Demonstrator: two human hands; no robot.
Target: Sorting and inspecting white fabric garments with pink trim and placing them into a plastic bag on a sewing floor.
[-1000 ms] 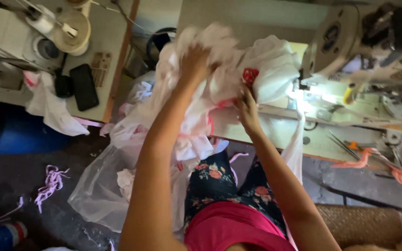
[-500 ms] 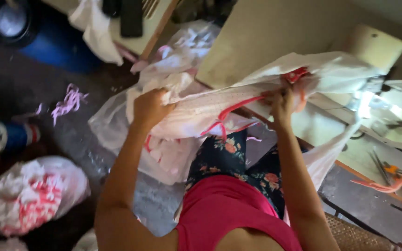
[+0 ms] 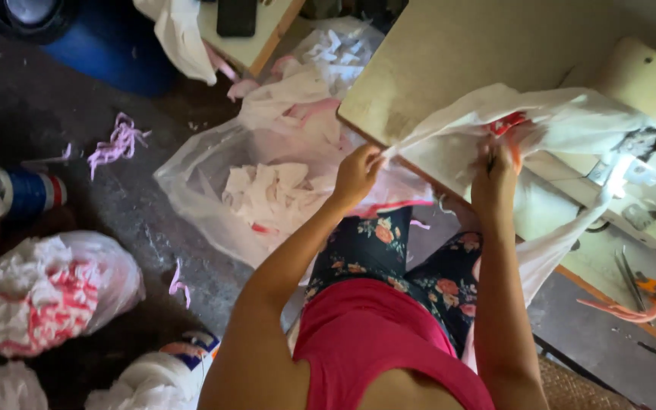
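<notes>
White cloth [image 3: 548,121] with red trim is stretched between my hands over the bench [image 3: 449,61] edge: my left hand [image 3: 354,176] pinches one end, my right hand [image 3: 493,178] clamps the bunched middle. A clear bag of cloth pieces [image 3: 267,197] lies on the floor below.

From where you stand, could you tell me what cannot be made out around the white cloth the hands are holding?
- Head view: the right hand has its fingers buried in the white cloth, so its grip is hidden.
- The red piece is mostly wrapped in cloth; its shape is unclear.
- The sewing machine is cut off by the right edge and washed out by lamp glare.
- The left hand pinches a cloth edge; its fingertips are hidden.
</notes>
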